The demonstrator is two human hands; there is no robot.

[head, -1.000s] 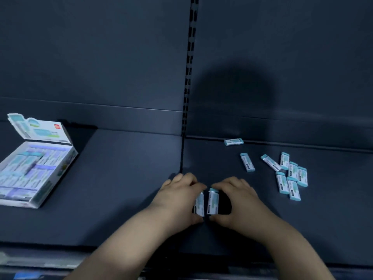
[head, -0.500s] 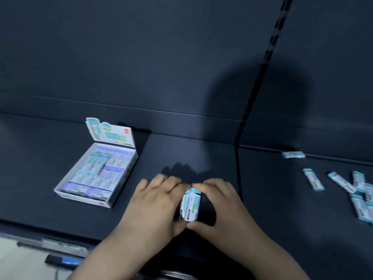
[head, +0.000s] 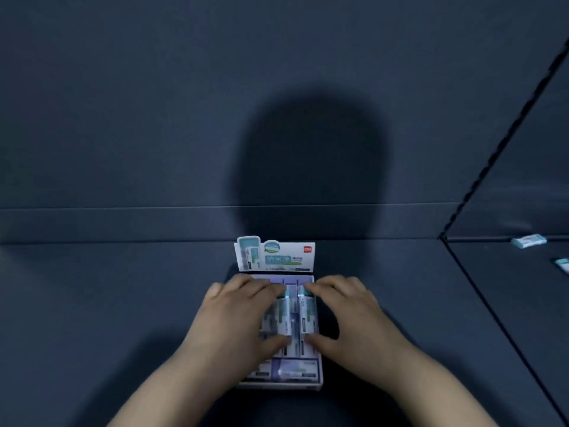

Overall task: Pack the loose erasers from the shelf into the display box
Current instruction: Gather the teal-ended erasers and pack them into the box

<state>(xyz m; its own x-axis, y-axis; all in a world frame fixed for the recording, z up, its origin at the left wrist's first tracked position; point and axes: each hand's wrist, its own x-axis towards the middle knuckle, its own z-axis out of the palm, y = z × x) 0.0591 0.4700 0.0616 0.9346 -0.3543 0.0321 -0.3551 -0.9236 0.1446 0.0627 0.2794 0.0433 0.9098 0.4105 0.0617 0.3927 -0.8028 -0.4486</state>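
Note:
The white display box (head: 319, 372) lies open on the dark shelf right in front of me, its printed lid flap (head: 277, 255) standing up at the back. Rows of white and teal erasers fill it. My left hand (head: 237, 315) grips one eraser (head: 283, 315) between fingers and thumb over the box's middle. My right hand (head: 351, 318) pinches a second eraser (head: 307, 314) beside it. Both erasers lie lengthwise, a narrow gap between them.
A slotted upright (head: 505, 137) and a seam divide the shelf at the right. Beyond it two loose erasers (head: 529, 241) lie at the frame's right edge, one (head: 563, 265) cut off. A dark back panel rises behind the box.
Both hands have carried the two erasers left from the shelf's middle to above the box and drawn them apart. My view has swung left, so the loose pile has slid mostly out of sight.

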